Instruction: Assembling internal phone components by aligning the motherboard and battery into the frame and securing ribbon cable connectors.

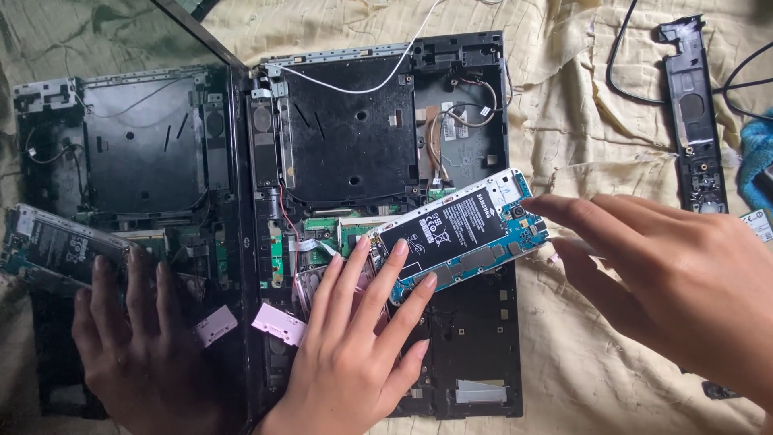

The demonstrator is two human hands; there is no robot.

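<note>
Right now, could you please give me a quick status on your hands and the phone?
Left hand fingers on opened phone, lower end. Right hand fingers at its upper end. Phone lies on stripped laptop base. Nothing in the way.

Laptop chassis [378, 161] on cream cloth [588, 105]

Right hand [684, 282] cut off at right edge; left hand [354, 354] wrist off bottom. Phone [459, 234] lower end hidden under left fingers. Cable [624, 56] runs off top.

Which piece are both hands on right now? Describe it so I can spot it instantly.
Find the opened black laptop base on the cream cloth. Lying tilted across its right middle is an opened phone, between left hand and right hand: black battery, blue circuit board.
</note>
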